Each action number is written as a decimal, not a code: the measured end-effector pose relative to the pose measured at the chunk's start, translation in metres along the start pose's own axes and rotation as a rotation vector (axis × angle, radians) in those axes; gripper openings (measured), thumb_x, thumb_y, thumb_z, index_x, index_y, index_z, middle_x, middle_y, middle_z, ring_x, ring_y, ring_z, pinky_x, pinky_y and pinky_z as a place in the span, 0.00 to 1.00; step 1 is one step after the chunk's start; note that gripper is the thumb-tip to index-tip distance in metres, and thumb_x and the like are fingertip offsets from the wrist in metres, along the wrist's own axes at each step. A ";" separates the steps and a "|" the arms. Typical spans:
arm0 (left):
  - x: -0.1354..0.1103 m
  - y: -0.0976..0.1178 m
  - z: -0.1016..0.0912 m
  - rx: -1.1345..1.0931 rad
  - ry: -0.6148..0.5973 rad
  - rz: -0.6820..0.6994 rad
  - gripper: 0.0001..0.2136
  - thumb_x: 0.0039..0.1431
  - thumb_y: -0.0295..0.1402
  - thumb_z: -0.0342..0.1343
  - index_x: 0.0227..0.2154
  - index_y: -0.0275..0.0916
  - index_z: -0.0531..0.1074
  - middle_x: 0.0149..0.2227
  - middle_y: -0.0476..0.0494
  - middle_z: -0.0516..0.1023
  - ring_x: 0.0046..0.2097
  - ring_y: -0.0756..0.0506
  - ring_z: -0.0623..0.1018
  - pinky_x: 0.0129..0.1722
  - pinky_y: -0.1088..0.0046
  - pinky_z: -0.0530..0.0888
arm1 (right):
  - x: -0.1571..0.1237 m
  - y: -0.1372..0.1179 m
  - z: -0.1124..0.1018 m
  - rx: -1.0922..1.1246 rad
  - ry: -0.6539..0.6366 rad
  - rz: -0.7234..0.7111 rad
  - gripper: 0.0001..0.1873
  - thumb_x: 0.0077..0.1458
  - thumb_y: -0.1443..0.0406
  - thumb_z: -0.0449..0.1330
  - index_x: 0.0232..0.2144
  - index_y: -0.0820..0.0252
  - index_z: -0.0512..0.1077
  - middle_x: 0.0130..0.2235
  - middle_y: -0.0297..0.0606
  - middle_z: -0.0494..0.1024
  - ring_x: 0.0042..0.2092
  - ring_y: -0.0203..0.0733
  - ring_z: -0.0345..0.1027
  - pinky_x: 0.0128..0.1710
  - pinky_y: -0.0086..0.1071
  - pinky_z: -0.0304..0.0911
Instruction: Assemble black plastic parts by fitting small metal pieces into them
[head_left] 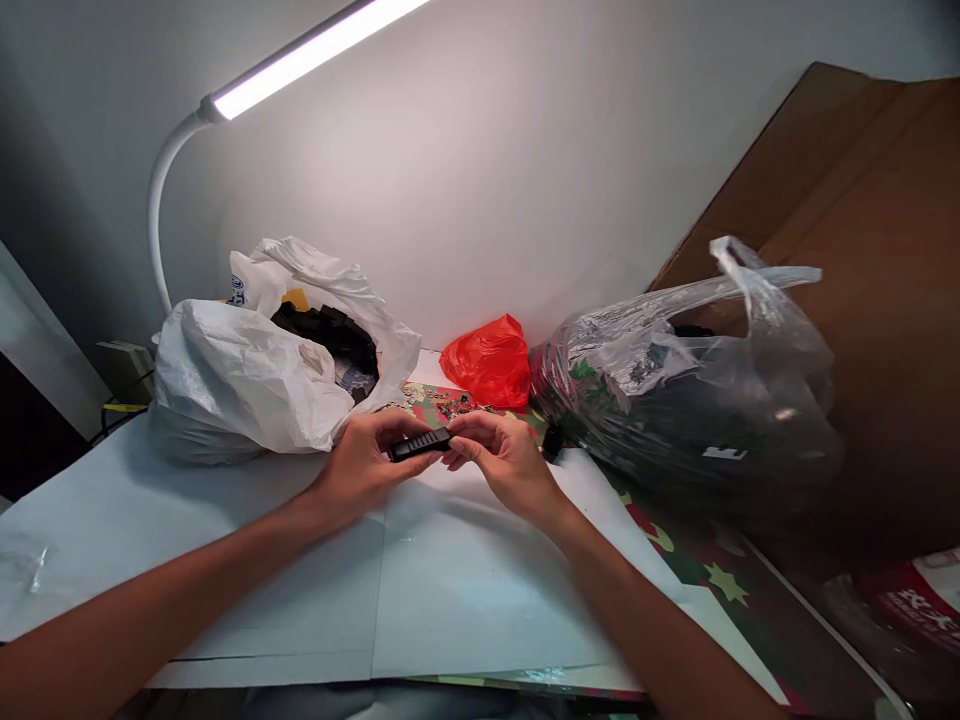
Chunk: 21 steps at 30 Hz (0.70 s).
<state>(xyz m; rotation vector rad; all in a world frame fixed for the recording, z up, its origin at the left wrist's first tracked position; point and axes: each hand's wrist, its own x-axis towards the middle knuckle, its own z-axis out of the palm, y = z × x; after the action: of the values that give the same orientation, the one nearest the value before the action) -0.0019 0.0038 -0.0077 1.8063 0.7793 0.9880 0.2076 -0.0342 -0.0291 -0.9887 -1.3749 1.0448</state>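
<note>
A small black oblong plastic piece (pixel 420 444) with raised ridges along its top is held above the white sheet, tilted slightly up to the right. My left hand (pixel 360 460) grips its left part, thumb along the near side and fingers behind. At the other end, my right hand (pixel 510 458) pinches the tip between thumb and fingers; what lies between those fingertips is partly hidden. Just beyond the hands is a pile of small shiny metal parts (pixel 459 407). A small black item (pixel 553 442) rests right of my right hand.
On the left stands an open white plastic bag (pixel 240 385) with black pieces (pixel 330 330) inside. A red bag (pixel 491 362) sits at the back. To the right is a full clear bag (pixel 690 410) before a cardboard sheet (pixel 847 200). A lit lamp (pixel 315 55) hangs overhead.
</note>
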 end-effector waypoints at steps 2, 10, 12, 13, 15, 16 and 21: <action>0.000 0.002 0.000 0.011 0.027 0.009 0.15 0.53 0.39 0.71 0.40 0.35 0.83 0.38 0.42 0.86 0.35 0.47 0.82 0.34 0.74 0.76 | 0.001 -0.002 -0.004 -0.013 -0.032 0.014 0.23 0.54 0.48 0.74 0.42 0.59 0.79 0.34 0.39 0.86 0.34 0.44 0.82 0.38 0.41 0.79; 0.002 0.003 -0.005 0.036 0.124 0.027 0.09 0.50 0.31 0.60 0.34 0.36 0.81 0.32 0.48 0.82 0.30 0.51 0.73 0.27 0.77 0.66 | 0.011 0.003 -0.048 -0.451 0.179 -0.075 0.19 0.67 0.50 0.59 0.45 0.59 0.77 0.35 0.42 0.86 0.36 0.46 0.81 0.36 0.37 0.75; 0.001 0.002 -0.004 0.040 0.114 0.010 0.11 0.49 0.30 0.60 0.36 0.36 0.81 0.34 0.46 0.82 0.32 0.50 0.75 0.29 0.75 0.68 | 0.013 0.008 -0.060 -0.549 0.226 -0.083 0.16 0.67 0.54 0.58 0.44 0.60 0.77 0.37 0.44 0.86 0.37 0.47 0.81 0.39 0.40 0.75; 0.001 0.002 -0.004 0.065 0.111 0.018 0.11 0.49 0.30 0.60 0.36 0.37 0.82 0.34 0.46 0.82 0.32 0.49 0.75 0.30 0.75 0.68 | 0.013 0.011 -0.064 -0.592 0.239 -0.087 0.14 0.67 0.56 0.58 0.43 0.60 0.78 0.39 0.45 0.86 0.38 0.48 0.81 0.41 0.42 0.75; 0.000 0.002 -0.004 0.140 0.100 0.062 0.12 0.51 0.29 0.59 0.38 0.39 0.83 0.36 0.46 0.79 0.34 0.49 0.74 0.32 0.74 0.68 | 0.013 0.015 -0.066 -0.697 0.241 -0.101 0.10 0.65 0.62 0.59 0.43 0.59 0.79 0.44 0.47 0.86 0.44 0.51 0.80 0.48 0.45 0.73; -0.001 0.002 -0.004 0.171 0.089 0.093 0.13 0.52 0.28 0.59 0.39 0.40 0.84 0.37 0.46 0.79 0.35 0.49 0.74 0.33 0.73 0.68 | 0.012 0.016 -0.065 -0.749 0.225 -0.109 0.10 0.65 0.65 0.59 0.43 0.59 0.80 0.46 0.47 0.86 0.47 0.52 0.79 0.51 0.47 0.72; -0.003 0.004 -0.006 0.076 -0.006 0.153 0.09 0.64 0.32 0.54 0.38 0.39 0.80 0.45 0.43 0.78 0.49 0.44 0.77 0.48 0.69 0.72 | 0.009 0.017 -0.048 -0.958 0.078 -0.121 0.14 0.64 0.71 0.60 0.48 0.56 0.82 0.51 0.44 0.84 0.55 0.52 0.73 0.59 0.46 0.65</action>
<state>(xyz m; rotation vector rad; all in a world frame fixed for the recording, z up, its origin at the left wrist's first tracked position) -0.0079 0.0023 -0.0038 1.9573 0.6912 1.0627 0.2555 -0.0186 -0.0424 -1.5700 -1.8749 0.1965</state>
